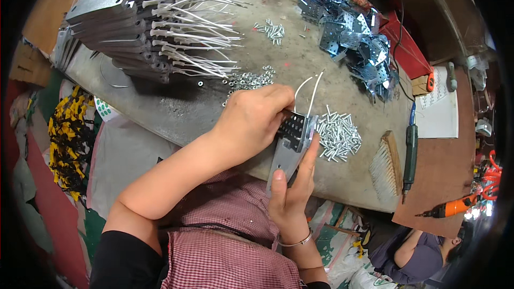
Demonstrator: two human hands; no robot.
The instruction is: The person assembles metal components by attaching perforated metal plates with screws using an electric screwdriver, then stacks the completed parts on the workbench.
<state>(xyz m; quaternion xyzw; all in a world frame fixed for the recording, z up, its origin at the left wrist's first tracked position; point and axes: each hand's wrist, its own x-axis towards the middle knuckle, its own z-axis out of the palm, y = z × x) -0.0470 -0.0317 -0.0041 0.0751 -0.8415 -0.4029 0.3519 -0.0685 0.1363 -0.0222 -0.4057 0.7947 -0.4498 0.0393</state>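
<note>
- Head view: right hand (pixel 292 195) grips a metal plate (pixel 289 150) from below, near the table edge (pixel 176 112).
- Left hand (pixel 254 120) pinches its black perforated top.
- Loose screws (pixel 338 136) lie just beside.
- Farther: stacked plates with white wires (pixel 155 27), blue brackets (pixel 353 37).

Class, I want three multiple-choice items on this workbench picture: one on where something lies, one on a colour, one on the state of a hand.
1. Where is the pile of screws?
A. just right of the held metal bracket
B. under the stack of brackets
C. on the floor

2. What colour is the power drill at the right edge?
A. blue
B. orange
C. white

3. What is the right hand doing?
A. lying flat on the table
B. gripping the brush
C. holding the metal bracket from below

Answers: 1 A, the screws lie on the table beside the bracket. 2 B, its body is orange. 3 C, its fingers wrap the bracket while the left hand grips the top.
</note>
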